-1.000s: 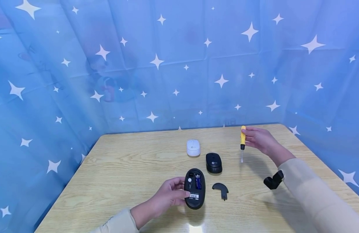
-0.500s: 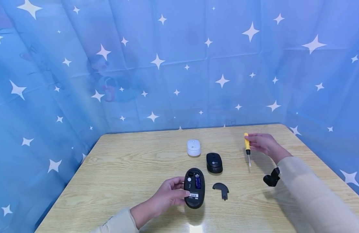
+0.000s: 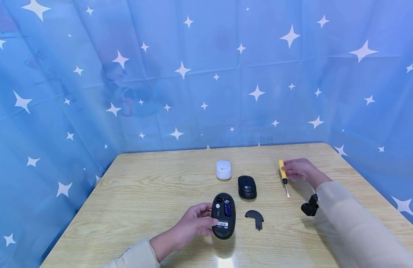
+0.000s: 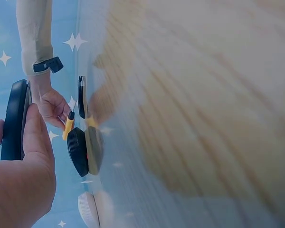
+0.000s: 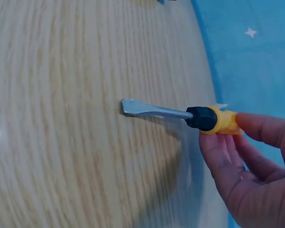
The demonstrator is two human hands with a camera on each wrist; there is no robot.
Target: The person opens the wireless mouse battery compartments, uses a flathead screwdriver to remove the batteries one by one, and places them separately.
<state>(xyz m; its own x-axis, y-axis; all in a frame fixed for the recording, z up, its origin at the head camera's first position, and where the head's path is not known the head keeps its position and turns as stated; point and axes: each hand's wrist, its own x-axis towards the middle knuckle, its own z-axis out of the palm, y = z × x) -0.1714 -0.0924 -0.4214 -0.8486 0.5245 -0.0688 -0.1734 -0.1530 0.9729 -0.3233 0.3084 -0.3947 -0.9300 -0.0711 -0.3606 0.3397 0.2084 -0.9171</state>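
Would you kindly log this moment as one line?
left hand: holds upturned black mouse | right hand: holds yellow screwdriver low over table

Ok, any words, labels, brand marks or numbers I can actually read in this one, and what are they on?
Nothing here reads clearly.
White sticker on the underside of the upturned black mouse held by the left hand: dark print, too small to read.
Round white logo on the other black mouse: too small to read.
Grey mark on the white mouse: blurred.
Blue battery: no legible print.
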